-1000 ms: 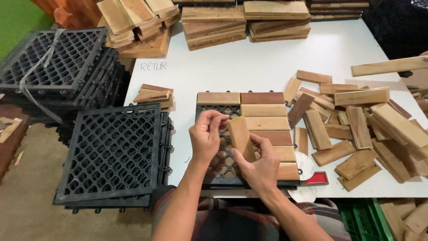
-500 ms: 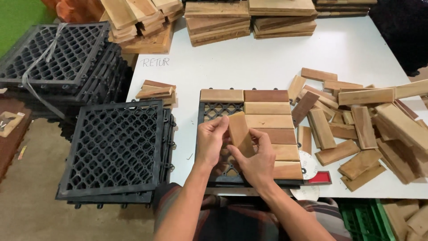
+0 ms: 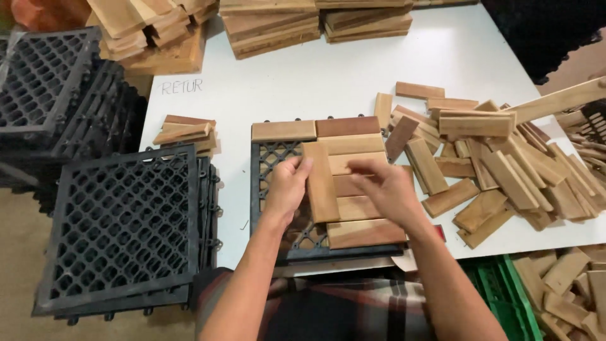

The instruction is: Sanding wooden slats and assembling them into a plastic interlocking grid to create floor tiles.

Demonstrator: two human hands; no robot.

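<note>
Centre of frame: wooden slat (image 3: 320, 183) pinched lengthwise between left hand (image 3: 287, 184) and right hand (image 3: 384, 186), fingers closed on its long edges, held over the black plastic grid (image 3: 273, 156). Likely light, stiff, dry and not slippery; best gripped by the edges, as here. Right half of the grid already filled with fixed slats (image 3: 356, 205). Loose slat pile (image 3: 499, 164) at right, stacked grids (image 3: 120, 227) at lower left, white table (image 3: 353, 76) beneath. Nothing blocking the open cells.

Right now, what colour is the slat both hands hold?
Light tan wood slat, seen in the head view.
</note>
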